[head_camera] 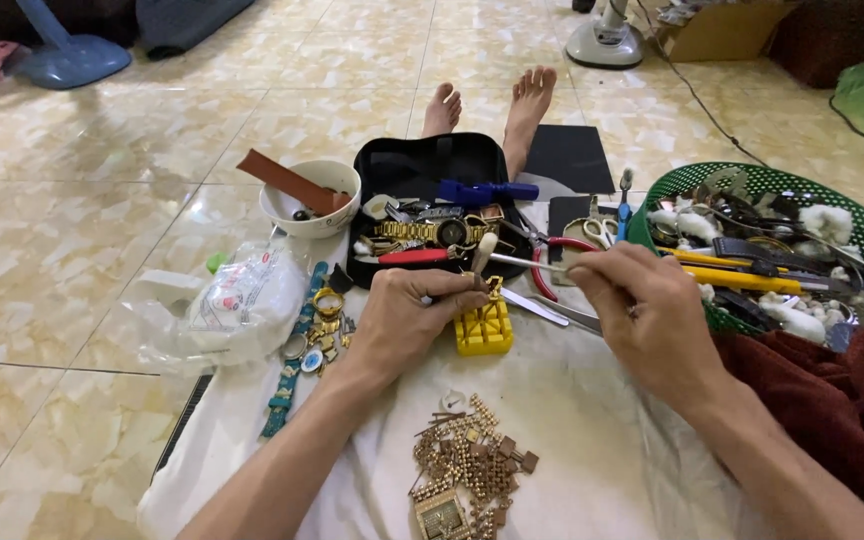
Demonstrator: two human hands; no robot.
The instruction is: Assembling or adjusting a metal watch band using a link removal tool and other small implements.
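My left hand is closed on a small piece of gold watch band, pressed against a yellow plastic band holder block on the white cloth. My right hand pinches a thin metal pin tool whose tip points left at the piece above the block. A small hammer with a pale handle stands just behind my left hand. A pile of gold band links and a square gold watch lies near me on the cloth.
An open black tool case holds a gold watch, a blue tool and a red-handled tool. A white bowl sits left of it, a plastic bag further left. A green basket of tools stands right. My feet rest beyond.
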